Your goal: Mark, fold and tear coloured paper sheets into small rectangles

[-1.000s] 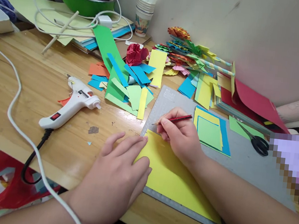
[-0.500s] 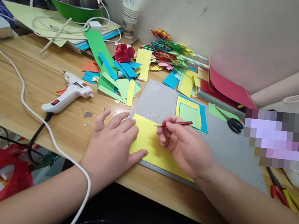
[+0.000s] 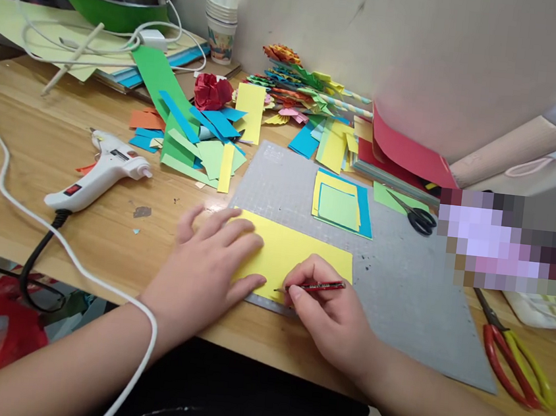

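A yellow sheet of paper [image 3: 298,253] lies along the near left part of the grey cutting mat [image 3: 398,293]. Spread fingers of my left hand [image 3: 218,255] rest on its left end. My right hand [image 3: 322,305] pinches a red and black pencil [image 3: 322,286], its tip low over the sheet's near edge; whether it touches cannot be made out. Behind the sheet, a small stack of green, yellow and blue paper pieces [image 3: 340,206] sits on the mat. Black-handled scissors [image 3: 418,219] lie on a green strip [image 3: 393,197] farther right.
A white glue gun [image 3: 97,172] and its cable are at left, and a white cord [image 3: 68,265] passes over my left forearm. Paper scraps [image 3: 205,141], paper flowers [image 3: 295,84] and a cup of sticks [image 3: 220,36] stand behind. Red and yellow pliers-like handles [image 3: 514,365] lie at right.
My right hand with the pencil has moved from the sheet's far left corner to its near edge. My left hand has flattened onto the sheet. The view has shifted to the right.
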Motion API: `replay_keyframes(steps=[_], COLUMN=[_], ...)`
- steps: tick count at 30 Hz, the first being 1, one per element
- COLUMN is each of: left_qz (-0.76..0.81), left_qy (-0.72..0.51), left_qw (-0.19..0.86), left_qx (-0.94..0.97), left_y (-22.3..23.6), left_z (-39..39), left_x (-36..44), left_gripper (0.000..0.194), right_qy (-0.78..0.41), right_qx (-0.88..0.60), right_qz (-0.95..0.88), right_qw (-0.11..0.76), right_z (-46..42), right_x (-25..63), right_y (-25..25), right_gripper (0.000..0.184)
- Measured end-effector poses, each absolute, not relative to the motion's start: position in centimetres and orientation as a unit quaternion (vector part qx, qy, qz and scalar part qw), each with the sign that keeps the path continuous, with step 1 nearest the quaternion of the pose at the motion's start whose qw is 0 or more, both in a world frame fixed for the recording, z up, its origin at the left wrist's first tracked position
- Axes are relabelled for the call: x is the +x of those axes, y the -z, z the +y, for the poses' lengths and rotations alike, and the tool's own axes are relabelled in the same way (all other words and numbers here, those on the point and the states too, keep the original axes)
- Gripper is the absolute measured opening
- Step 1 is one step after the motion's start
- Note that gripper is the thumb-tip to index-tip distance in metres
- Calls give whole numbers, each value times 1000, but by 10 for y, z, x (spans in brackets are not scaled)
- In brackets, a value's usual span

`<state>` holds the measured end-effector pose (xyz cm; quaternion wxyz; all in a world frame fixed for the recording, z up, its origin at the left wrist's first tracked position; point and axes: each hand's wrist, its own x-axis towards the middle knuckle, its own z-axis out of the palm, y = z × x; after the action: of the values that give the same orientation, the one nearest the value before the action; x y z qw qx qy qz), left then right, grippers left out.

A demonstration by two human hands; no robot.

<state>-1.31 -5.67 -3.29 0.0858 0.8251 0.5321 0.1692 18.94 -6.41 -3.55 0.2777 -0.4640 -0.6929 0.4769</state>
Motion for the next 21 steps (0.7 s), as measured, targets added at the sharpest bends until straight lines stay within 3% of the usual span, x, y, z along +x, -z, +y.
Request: replay_keyframes(steps=[4, 7, 21], left_qz=[444, 451, 492], left_qy=[-181, -185, -201], left_qw=[144, 152, 166], left_qx=[866, 860, 831], left_y=[38, 38, 37], left_z=[-55, -56, -59], left_x=[-18, -19, -13], left_gripper=[23, 30, 23], right_qy=[-488, -490, -394], right_qx=[-474, -474, -448], right_qz=[-677, -676, -767], right_qw=[282, 279, 239], right_z=[-62, -61, -67], right_x=[190, 190, 188], right_y=[36, 35, 40], right_gripper=[8, 7, 12])
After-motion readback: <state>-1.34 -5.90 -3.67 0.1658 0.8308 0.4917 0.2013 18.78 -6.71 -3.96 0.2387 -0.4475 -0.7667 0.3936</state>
